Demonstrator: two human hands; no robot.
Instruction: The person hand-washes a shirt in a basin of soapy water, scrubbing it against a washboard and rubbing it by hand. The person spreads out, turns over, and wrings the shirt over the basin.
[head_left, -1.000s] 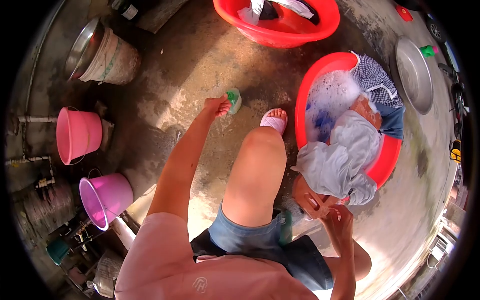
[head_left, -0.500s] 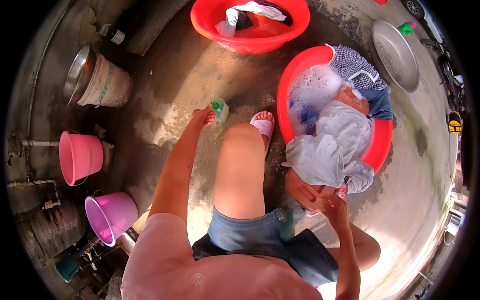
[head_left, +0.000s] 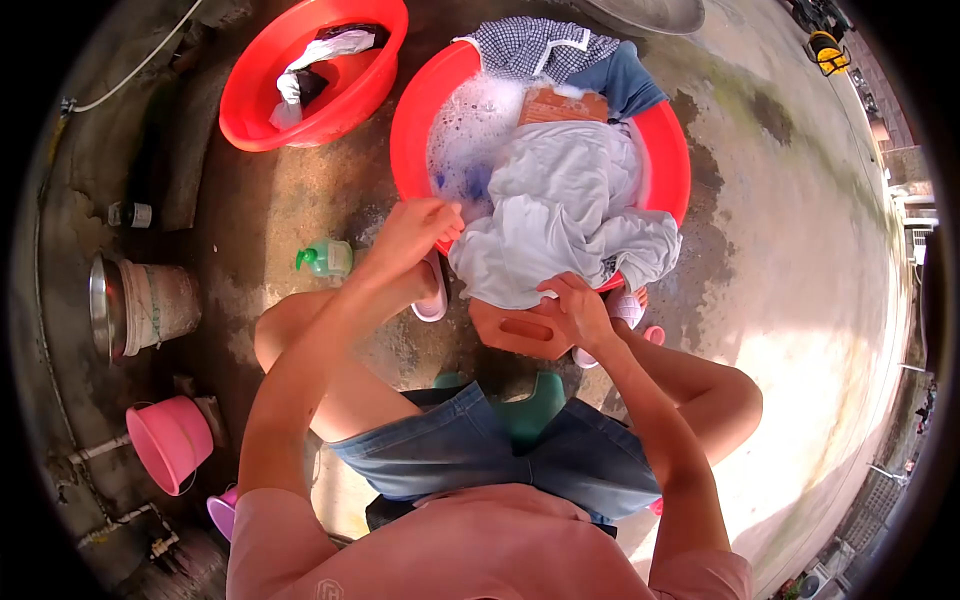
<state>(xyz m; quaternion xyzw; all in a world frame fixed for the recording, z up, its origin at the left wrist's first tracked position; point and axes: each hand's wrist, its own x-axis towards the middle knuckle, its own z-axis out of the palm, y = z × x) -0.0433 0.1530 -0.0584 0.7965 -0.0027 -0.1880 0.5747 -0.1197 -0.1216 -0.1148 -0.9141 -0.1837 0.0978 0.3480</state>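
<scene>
A light grey shirt (head_left: 560, 190) lies bunched over a brown washboard (head_left: 520, 330) that leans in a red basin (head_left: 410, 130) of foamy water (head_left: 470, 130). My right hand (head_left: 582, 312) is at the shirt's near hem, above the washboard's handle slot, with its fingers bent and closed on the cloth's edge. Beside the basin's near left rim is my left hand (head_left: 418, 235), its fingers curled in and nothing visible in them. A clear bottle with a green pump top (head_left: 328, 258) stands on the ground to the left of that hand.
A checked cloth (head_left: 540, 48) and blue denim (head_left: 620, 85) hang over the basin's far rim. Another red basin (head_left: 245, 100) with clothes stands at upper left. Buckets, one pink (head_left: 165, 440), line the left side. A green stool (head_left: 535, 405) is under me.
My left hand has left the pump bottle and moved right to the basin's edge. My right hand has moved from the washboard's handle end up to the shirt's hem. The view has shifted.
</scene>
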